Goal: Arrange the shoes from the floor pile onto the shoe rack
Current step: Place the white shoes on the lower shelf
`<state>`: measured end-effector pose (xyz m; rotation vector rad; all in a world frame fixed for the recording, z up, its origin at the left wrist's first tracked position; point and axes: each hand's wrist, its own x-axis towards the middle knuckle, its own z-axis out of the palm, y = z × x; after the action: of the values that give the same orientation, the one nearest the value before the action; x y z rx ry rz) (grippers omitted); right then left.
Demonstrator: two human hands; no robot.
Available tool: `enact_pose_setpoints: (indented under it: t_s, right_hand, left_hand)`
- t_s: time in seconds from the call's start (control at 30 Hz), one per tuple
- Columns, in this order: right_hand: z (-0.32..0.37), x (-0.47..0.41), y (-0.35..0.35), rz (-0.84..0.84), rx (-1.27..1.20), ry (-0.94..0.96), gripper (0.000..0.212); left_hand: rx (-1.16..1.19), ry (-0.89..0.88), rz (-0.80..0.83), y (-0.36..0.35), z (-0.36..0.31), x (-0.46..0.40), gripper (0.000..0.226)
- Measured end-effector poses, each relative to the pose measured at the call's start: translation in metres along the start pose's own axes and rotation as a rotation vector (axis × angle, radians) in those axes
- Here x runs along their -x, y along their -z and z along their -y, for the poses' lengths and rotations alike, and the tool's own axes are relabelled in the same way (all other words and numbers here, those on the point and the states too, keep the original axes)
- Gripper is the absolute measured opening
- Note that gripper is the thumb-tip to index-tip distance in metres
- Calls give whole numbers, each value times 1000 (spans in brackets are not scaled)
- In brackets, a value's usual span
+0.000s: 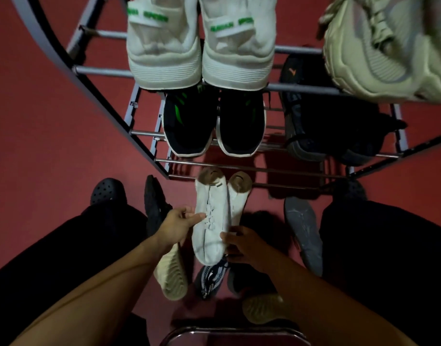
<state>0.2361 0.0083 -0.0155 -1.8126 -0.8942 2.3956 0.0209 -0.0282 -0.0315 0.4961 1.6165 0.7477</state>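
I've got the pair of white lace-up knit sneakers with tan heel linings (212, 216) between my hands, heels pointing at the front rail of the grey metal tube shoe rack (239, 168) and hovering just at its lowest front edge. My left hand (175, 227) pinches the near shoe along its side by the laces, and my right hand (241, 243) curls round the toe end – so both are gripping, neither is free.

Progress-wise I'd say roughly halfway. Up on the top tier sit the white high-top sneakers with green-lettered straps (200, 46) at the middle, and a chunky pale-green sneaker (379, 51) at the right end. The tier below holds black knit sneakers with green stripes and white soles (214, 126), plus a dark pair with an orange mark (321, 116) to the right.

Left on the red floor – a black perforated clog (107, 191), a black shoe (154, 203) beside it, a grey shoe (304, 233) on the right, a cream sole-up shoe (170, 275), a navy-and-white patterned shoe (212, 278) and a tan-soled one (264, 310) near me.
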Motion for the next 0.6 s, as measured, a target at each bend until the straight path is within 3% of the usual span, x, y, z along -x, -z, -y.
enact_pose_setpoints:
  t_s: [0.07, 0.2, 0.4, 0.6]
  right_hand:
    - [-5, -1, 14, -37, -66, 18, 39]
    - [-14, 0, 44, -157, -192, 82, 32]
    - [-25, -10, 76, -423, -90, 83, 38]
    - [-34, -22, 78, -461, -367, 58, 45]
  left_hand:
    - [-1, -4, 53, -19, -7, -3, 43]
    - [26, 62, 124, -48, -1, -19, 31]
    - [-96, 112, -113, -54, 28, -39, 18]
    - [74, 273, -87, -48, 62, -57, 66]
